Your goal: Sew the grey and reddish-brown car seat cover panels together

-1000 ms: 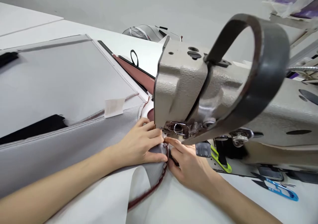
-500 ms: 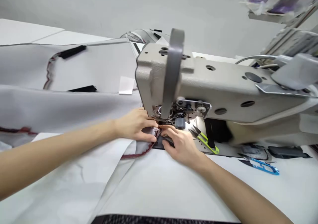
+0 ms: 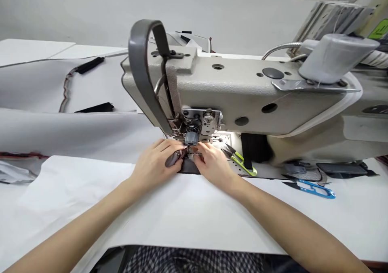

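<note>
A grey sewing machine point(image 3: 236, 91) stands across the middle, a lamp lit at its needle area. Just left of the needle, my left hand point(image 3: 157, 162) is closed on a folded grey fabric piece point(image 3: 173, 158), thumb below and fingers on top. My right hand point(image 3: 212, 162) is on the other side, right by the presser area, its fingers bent and closed at the fabric's edge. The tension knob point(image 3: 192, 137) sits above the gap between my hands and partly hides the needle and fingertips. Large grey fabric panels point(image 3: 72, 133) with dark red edging extend to the left.
Green-handled thread snips point(image 3: 242, 162) lie on the machine bed beside my right hand. Blue snips point(image 3: 315, 189) rest on the white tabletop point(image 3: 188, 212) farther right. A white thread cone point(image 3: 336, 59) stands on the machine arm. Black strips point(image 3: 89, 65) lie on the left panels.
The view has shifted, so the machine appears farther left. My left hand has drawn the fabric closer in at the needle, and its dark red edge in front is now mostly hidden.
</note>
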`<state>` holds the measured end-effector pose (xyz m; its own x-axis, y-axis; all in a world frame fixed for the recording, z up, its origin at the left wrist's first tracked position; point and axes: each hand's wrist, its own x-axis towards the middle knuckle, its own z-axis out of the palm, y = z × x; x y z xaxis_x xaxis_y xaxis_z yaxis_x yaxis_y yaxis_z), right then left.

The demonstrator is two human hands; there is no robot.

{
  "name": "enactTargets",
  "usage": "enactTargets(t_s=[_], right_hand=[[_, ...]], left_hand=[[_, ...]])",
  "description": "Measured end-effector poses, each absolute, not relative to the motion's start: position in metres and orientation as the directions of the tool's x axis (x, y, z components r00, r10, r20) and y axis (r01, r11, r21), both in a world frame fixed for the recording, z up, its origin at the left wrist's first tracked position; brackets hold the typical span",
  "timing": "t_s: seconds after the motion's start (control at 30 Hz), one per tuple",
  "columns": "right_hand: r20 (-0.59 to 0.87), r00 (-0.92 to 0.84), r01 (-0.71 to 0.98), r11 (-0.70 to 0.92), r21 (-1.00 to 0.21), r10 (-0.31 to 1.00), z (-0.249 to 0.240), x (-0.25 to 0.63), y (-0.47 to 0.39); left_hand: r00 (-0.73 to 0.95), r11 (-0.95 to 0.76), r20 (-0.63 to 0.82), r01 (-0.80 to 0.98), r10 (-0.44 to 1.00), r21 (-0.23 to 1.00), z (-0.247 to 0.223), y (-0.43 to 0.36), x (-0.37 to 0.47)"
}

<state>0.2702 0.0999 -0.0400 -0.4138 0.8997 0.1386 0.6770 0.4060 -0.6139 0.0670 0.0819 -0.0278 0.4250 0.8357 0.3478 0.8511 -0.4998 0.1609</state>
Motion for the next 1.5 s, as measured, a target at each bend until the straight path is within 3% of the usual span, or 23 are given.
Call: enactTargets(t_s=[0.2,0.4,0.5,0.67,0.8,0.93,1.13,1.23,1.5], right_hand=[[0.006,-0.419,0.748,0.349,-0.564,0.908,-0.028,0.256,0.113],[-0.013,-0.445,0.740,0.360,-0.568,0.895,-0.032,0.247,0.115],[0.013,-0.426,0.763,0.367,-0.532,0.904,-0.035,0.249,0.112],[0.040,-0.516,0.802,0.499,-0.330,0.856,-0.039,0.253,0.107],[0.029,-0.525,0.822,0.515,-0.241,0.851,-0.040,0.255,0.105],[0.048,-0.482,0.838,0.476,-0.266,0.875,-0.042,0.257,0.105],[0.054,-0.443,0.828,0.431,-0.359,0.895,-0.042,0.256,0.108],[0.039,-0.441,0.823,0.421,-0.382,0.897,-0.041,0.257,0.108],[0.062,-0.516,0.741,0.482,-0.469,0.854,-0.035,0.260,0.107]], left_hand=[[0.453,-0.538,0.438,0.839,0.776,0.085,-0.033,0.078,0.067],[0.375,-0.444,0.324,0.878,0.869,0.176,-0.033,0.076,0.067],[0.372,-0.433,0.302,0.886,0.877,0.165,-0.032,0.077,0.068],[0.439,-0.515,0.370,0.846,0.818,0.135,-0.033,0.078,0.068],[0.486,-0.535,0.427,0.845,0.763,-0.004,-0.032,0.081,0.071],[0.542,-0.549,0.459,0.825,0.704,-0.133,-0.029,0.084,0.072],[0.608,-0.634,0.342,0.772,0.716,-0.044,-0.021,0.093,0.066],[0.619,-0.628,0.275,0.775,0.736,-0.063,-0.018,0.094,0.065],[0.588,-0.612,0.395,0.787,0.706,-0.077,-0.027,0.092,0.069]])
